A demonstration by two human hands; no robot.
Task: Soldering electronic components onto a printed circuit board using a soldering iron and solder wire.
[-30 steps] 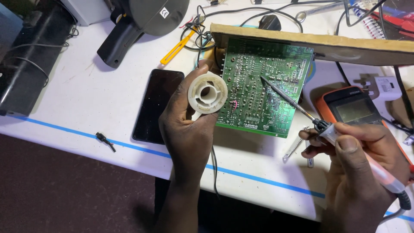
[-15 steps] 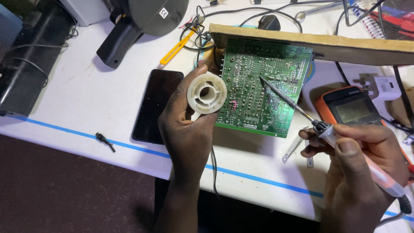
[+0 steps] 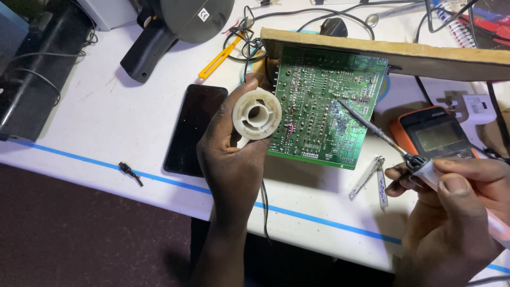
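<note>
1. A white solder spool (image 3: 257, 114) was held upright in the left hand (image 3: 234, 154), fingers wrapped behind it and thumb against its lower rim; the hollow hub faced the camera.
2. The left grip was closed snugly on the spool, no slack visible.
3. A soldering iron (image 3: 425, 167) was pinched in the right hand (image 3: 457, 212), thumb on top of the pale handle, fingers curled under it; grip fully closed on the handle.
4. The iron's tip was laid on the solder side of the green circuit board (image 3: 324, 111), around the upper middle, in a patch of shiny joints.
5. The spool sat just left of the board, overlapping its left edge in view; well apart from the iron's tip. Whether solder wire ran to the joint could not be told.
6. The board was propped against a wooden strip (image 3: 388, 53) along its top edge; its bottom edge rested on the white table (image 3: 95, 117).
7. Left of the spool: a dark phone (image 3: 194, 127), flat, just beside the left hand. Open tabletop was seen further left.
8. Right of the board: an orange multimeter (image 3: 435, 133), just above the right hand; metal tweezers (image 3: 369, 175) lay between board and right hand. Room there was tight.
9. A blue tape line (image 3: 79, 159) ran near the table's front edge; both wrists crossed it.
10. Cables and a yellow-handled tool (image 3: 220, 56) crowded the space behind the board.
</note>
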